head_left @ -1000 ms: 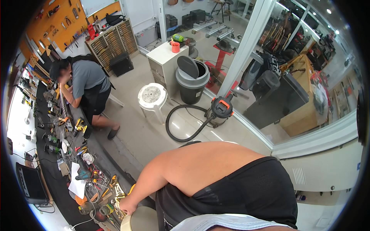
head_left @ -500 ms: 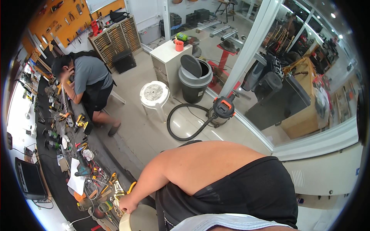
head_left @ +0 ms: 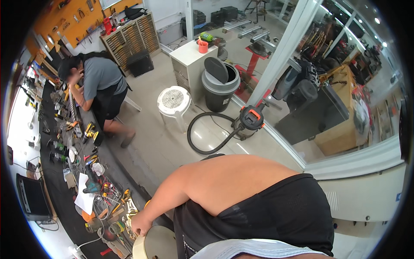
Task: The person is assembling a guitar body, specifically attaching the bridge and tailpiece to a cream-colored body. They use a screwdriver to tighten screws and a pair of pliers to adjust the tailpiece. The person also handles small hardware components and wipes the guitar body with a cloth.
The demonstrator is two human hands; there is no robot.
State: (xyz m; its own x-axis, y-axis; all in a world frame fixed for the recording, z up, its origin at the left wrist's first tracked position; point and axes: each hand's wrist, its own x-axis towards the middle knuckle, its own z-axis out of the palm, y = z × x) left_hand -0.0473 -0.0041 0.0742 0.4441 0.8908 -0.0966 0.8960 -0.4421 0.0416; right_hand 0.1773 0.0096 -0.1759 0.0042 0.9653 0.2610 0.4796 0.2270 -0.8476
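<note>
My right hand (head_left: 141, 223) is at the bench edge, its arm reaching in from the right. The fingers are curled and closed against the rim of a rounded cream-coloured body (head_left: 157, 244), whose kind I cannot make out. Whatever lies inside the fingers is hidden. Just beyond the knuckles are shiny gold-coloured metal parts (head_left: 130, 211). A yellow-handled tool (head_left: 126, 194) lies above them, and another yellow piece is mostly covered by my forearm. My left hand is outside the picture.
The dark workbench (head_left: 123, 168) carries a white paper sheet (head_left: 85, 194), a teal power tool (head_left: 91, 186) and a yellow drill (head_left: 90, 134). A person (head_left: 101, 82) bends over its far end. Behind me are a white stool (head_left: 174, 101), a bin (head_left: 220, 88) and a vacuum cleaner (head_left: 250, 121).
My right hand has shifted slightly, staying at the cream body's rim. My forearm now covers more of the yellow piece beside it. The whole view has moved a little.
</note>
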